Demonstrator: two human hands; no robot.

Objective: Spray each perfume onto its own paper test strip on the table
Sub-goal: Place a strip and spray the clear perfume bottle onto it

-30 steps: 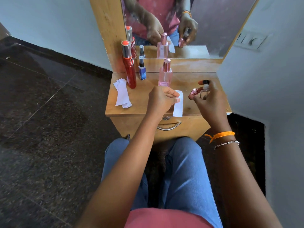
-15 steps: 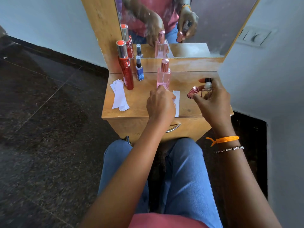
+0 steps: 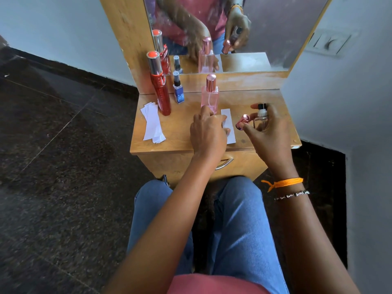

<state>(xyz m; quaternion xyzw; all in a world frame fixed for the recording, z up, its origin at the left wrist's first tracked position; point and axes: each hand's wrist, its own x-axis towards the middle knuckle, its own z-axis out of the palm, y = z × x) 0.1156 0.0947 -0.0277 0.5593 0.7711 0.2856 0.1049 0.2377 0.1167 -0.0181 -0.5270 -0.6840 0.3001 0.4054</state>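
Perfume bottle (image 3: 261, 118), small, clear and likely slippery glass, is gripped around its body with its pink cap (image 3: 242, 122) by the right hand (image 3: 268, 132) near the bench's (image 3: 182, 143) front-right corner; a flimsy paper strip (image 3: 229, 124) is pinned flat by the left hand (image 3: 209, 134).

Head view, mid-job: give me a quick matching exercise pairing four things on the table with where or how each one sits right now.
Things:
1. red bottle
2. clear bottle
3. single test strip
4. pink cap

States:
A. lying flat under the left hand's fingers
B. standing beside the stack of spare strips
C. uncapped, gripped in the right hand
D. off its bottle, pinched in right fingertips

Pairs: 1-B, 2-C, 3-A, 4-D
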